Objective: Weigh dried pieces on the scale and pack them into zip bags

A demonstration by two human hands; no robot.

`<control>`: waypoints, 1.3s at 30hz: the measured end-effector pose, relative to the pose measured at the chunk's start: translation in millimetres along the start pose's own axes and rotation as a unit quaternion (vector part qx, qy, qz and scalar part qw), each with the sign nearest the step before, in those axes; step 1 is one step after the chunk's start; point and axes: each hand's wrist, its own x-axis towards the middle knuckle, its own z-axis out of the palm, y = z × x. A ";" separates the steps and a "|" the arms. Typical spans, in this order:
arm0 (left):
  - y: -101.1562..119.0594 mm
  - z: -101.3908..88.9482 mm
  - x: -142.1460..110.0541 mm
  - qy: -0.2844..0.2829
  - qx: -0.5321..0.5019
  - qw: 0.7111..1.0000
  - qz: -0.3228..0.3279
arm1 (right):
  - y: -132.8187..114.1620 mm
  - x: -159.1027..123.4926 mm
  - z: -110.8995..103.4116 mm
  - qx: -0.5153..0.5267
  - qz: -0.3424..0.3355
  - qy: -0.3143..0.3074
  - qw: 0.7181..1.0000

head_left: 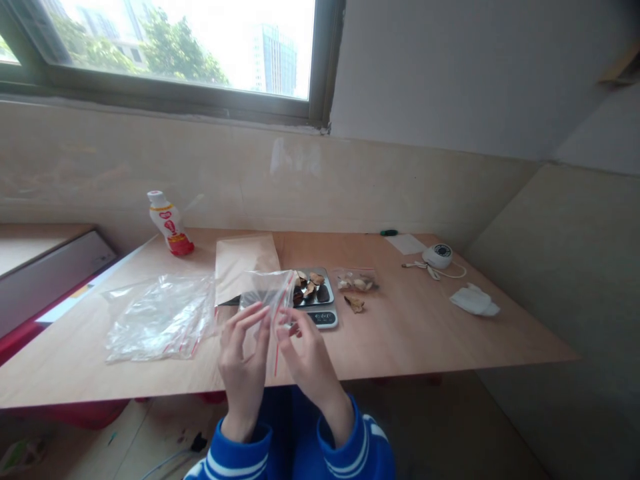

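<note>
My left hand [243, 363] and my right hand [310, 363] hang over the table's front edge, their fingers pinching a transparent zip bag [265, 293] with a red seal strip. The bag rises from my fingers and partly covers a digital kitchen scale [323, 319]. Dark and tan dried pieces [309, 288] lie on the scale's platform. A kraft paper envelope [245, 263] rests against the scale's left side. To the right, a small zip bag [356, 281] holds pale pieces, and a loose dried piece [354, 304] lies below it.
A large flattened zip bag [160, 319] lies left on the wooden table [425, 333], behind it a white-and-red bottle [170, 223]. To the right are a corded white device [437, 255], paper sheet [406, 244] and crumpled tissue [474, 300].
</note>
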 end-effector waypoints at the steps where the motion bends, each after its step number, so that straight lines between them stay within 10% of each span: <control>1: 2.4 2.8 -2.9 -0.006 -0.009 1.000 -0.005 | -6.1 -0.2 7.2 0.035 0.017 -0.011 0.999; 9: -12.3 -14.8 -1.2 0.078 0.025 0.981 -0.174 | 24.9 2.4 0.9 0.139 0.162 0.065 0.975; 13: -12.1 -16.9 5.7 0.084 0.032 0.988 -0.124 | 36.0 9.0 -22.6 0.122 0.132 0.020 0.984; 19: -4.5 -0.4 11.4 0.070 0.000 0.994 -0.084 | 73.5 40.8 -33.0 -0.191 0.049 0.129 0.972; 24: -7.1 12.3 10.2 0.035 -0.036 0.994 -0.099 | 96.9 57.7 -27.9 -0.340 0.006 0.045 0.939; 39: -13.1 22.7 -11.2 0.014 -0.148 0.958 -0.244 | 74.8 52.5 -46.6 -0.081 0.014 0.115 0.990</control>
